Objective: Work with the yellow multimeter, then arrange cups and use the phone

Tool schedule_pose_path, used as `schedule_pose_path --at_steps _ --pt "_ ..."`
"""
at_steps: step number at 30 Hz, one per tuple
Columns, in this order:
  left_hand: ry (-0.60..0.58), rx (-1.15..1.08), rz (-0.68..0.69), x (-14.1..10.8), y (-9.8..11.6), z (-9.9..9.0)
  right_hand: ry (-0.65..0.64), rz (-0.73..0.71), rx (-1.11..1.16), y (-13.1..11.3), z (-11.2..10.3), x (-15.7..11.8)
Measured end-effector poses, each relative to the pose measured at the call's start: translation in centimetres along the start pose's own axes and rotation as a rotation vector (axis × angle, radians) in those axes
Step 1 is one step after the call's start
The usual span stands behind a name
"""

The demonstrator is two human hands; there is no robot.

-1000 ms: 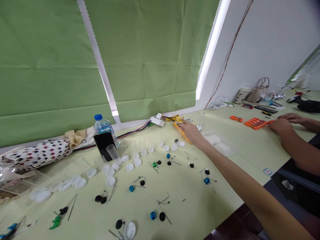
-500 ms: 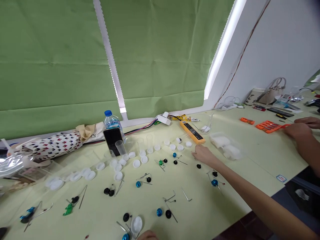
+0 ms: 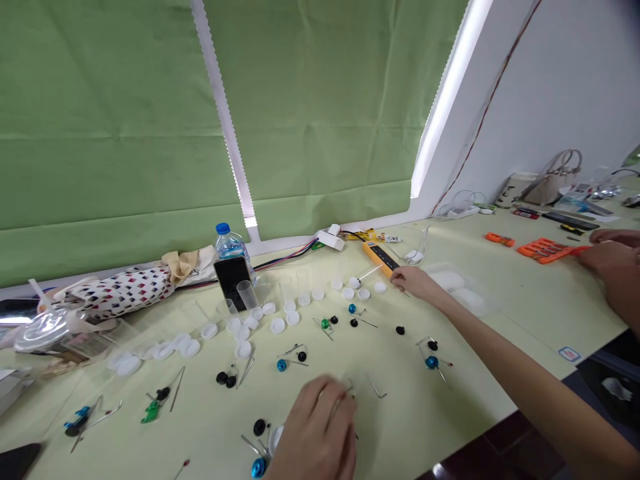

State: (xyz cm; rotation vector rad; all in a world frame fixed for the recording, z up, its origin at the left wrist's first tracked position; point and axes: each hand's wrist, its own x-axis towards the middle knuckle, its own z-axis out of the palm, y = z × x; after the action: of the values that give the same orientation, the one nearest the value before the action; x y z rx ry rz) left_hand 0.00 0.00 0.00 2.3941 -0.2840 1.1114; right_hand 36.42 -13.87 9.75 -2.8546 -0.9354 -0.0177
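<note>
At the bottom middle, my left hand point(image 3: 320, 423) is bent low over the table and blurred by motion. It covers a small group of metal pieces, of which a bit of bent rod shows past the fingers; the fingertips are hidden. By its wrist lie a white cap point(image 3: 275, 439), a blue ball-shaped part point(image 3: 259, 468) and a black round part point(image 3: 259, 427). My right hand point(image 3: 415, 281) reaches the near end of an orange power strip point(image 3: 380, 257), its fingers drawn together. A thin dark sliver shows at its fingertips, too small to name.
Rows of white caps point(image 3: 278, 325) and clear tubes point(image 3: 247, 295) stand behind small clusters of hex keys point(image 3: 377, 388) and coloured parts. A phone point(image 3: 233, 283) leans on a water bottle point(image 3: 231, 245). Another person's hands point(image 3: 613, 257) are near an orange tool set point(image 3: 545, 250).
My left hand has come up from the bottom edge over the metal pieces. My right hand has moved slightly away, toward the power strip. The view has shifted a little.
</note>
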Motion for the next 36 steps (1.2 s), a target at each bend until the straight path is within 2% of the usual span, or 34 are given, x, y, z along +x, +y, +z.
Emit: schedule_pose_path --at_steps 2,4,6,7,8,11,15,20,25,29,32,36 --pt "-0.203 0.098 0.094 5.7 -1.5 1.6 0.072 -0.002 0.103 0.4 -0.9 0.5" --pt "-0.36 0.182 0.055 12.1 -3.2 4.5 0.157 -0.007 0.202 0.8 -1.6 0.9" --pt "-0.469 0.204 -0.13 18.1 -4.9 8.1 0.244 -0.006 0.3 1.1 -2.2 1.0" --pt "-0.513 0.197 -0.276 20.7 -5.8 10.0 0.286 -0.002 0.348 1.2 -2.5 1.0" --pt "-0.525 0.206 -0.339 22.9 -6.5 11.7 0.326 0.002 0.397 1.4 -2.8 0.9" --pt "-0.571 0.198 -0.409 26.7 -8.5 15.7 0.418 0.008 0.543 2.2 -3.7 0.7" --pt "-0.552 0.192 -0.459 27.3 -10.4 18.0 0.49 0.007 0.681 3.1 -4.4 0.9" --pt "-0.45 0.168 -0.454 27.0 -11.7 17.8 0.534 0.006 0.746 2.9 -4.3 2.5" --pt "-0.301 0.021 -0.441 27.2 -12.1 16.6 0.539 -0.035 0.682 0.7 -5.0 3.6" --pt "-0.147 -0.181 -0.458 26.2 -12.2 16.7 0.52 -0.066 0.542 -1.8 -5.8 3.8" --pt "-0.109 -0.255 -0.466 25.4 -12.3 17.2 0.488 -0.079 0.458 -3.3 -5.9 3.9" --pt "-0.089 -0.328 -0.494 24.7 -12.3 17.5 0.366 -0.133 0.452 -4.1 -5.3 4.0"
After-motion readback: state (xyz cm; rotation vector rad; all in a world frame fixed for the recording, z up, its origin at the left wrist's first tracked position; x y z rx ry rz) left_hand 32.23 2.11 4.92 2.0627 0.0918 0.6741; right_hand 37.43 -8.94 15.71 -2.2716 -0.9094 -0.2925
